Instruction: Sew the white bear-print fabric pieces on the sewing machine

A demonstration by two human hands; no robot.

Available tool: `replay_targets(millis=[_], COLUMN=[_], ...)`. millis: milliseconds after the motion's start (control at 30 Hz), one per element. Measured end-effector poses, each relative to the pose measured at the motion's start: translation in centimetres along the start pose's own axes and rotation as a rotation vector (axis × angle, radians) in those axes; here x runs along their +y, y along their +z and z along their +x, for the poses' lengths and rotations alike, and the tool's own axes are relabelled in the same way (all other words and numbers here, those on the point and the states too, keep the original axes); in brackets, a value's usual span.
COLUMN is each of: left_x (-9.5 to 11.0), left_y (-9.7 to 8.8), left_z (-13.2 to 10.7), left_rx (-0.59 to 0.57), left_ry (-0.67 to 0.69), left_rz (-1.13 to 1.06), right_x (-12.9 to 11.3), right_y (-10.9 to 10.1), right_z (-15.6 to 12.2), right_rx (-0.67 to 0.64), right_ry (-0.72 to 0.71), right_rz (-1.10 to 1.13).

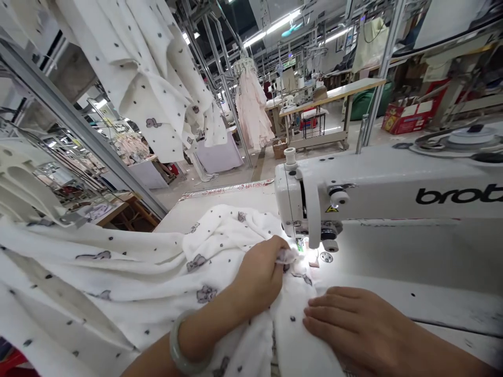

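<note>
White fabric (168, 280) with dark dots and grey animal prints spreads over the sewing machine's table. My left hand (261, 269), a pale bangle (184, 343) on its wrist, pinches a gathered fold of this fabric just left of the needle area. The needle and presser foot are hard to make out in the bright lamp glow. My right hand (353, 324) lies flat, fingers stretched out, its fingertips on the fabric's right edge. Above both hands stands the white sewing machine (377, 183), with a thread running down its front.
More printed fabric (153, 78) hangs at upper left beside a slanted metal post (86, 131). Pale pink garments (253, 107) hang farther back. Across the aisle are a work table (330, 97) and a red box (406, 118).
</note>
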State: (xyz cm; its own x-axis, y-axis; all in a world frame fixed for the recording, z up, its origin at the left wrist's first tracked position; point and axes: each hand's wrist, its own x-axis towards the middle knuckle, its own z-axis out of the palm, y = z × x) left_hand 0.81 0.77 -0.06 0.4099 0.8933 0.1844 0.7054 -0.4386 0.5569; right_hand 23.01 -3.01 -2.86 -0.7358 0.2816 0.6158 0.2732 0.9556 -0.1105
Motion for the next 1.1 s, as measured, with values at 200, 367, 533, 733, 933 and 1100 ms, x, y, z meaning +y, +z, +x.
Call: replay_targets(millis=[200,367,533,733,933,1100], left_x=[-0.5,-1.7,-1.8,-1.9,-1.7,-2.4], left_y=[1.4,2.1,1.4,1.4,0.5,0.7], left_z=[0.5,-0.5,-0.3,-0.3,-0.1,0.0], left_rx=[-0.015,-0.032,0.005,-0.103,-0.149,-0.221], left_ry=[0.054,0.069,0.148,0.182,-0.027,0.247], left_rz=[-0.16,-0.186,-0.13,-0.022,-0.153,0.063], right_x=[0.6,1.9,2.4,3.2,3.3,2.6], right_y=[0.3,3.8,4.7,2.9,0.8,0.5], right_z=[0.4,-1.4,-1.8,-0.5,-1.1,-1.2], right_rx=[-0.016,0.113,-0.016,-0.292,-0.187,-0.218], right_ry=[0.187,0.399,0.533,0.555,0.14,0.027], right_rz=[0.157,-0.072,0.034,0.238,0.091,0.035])
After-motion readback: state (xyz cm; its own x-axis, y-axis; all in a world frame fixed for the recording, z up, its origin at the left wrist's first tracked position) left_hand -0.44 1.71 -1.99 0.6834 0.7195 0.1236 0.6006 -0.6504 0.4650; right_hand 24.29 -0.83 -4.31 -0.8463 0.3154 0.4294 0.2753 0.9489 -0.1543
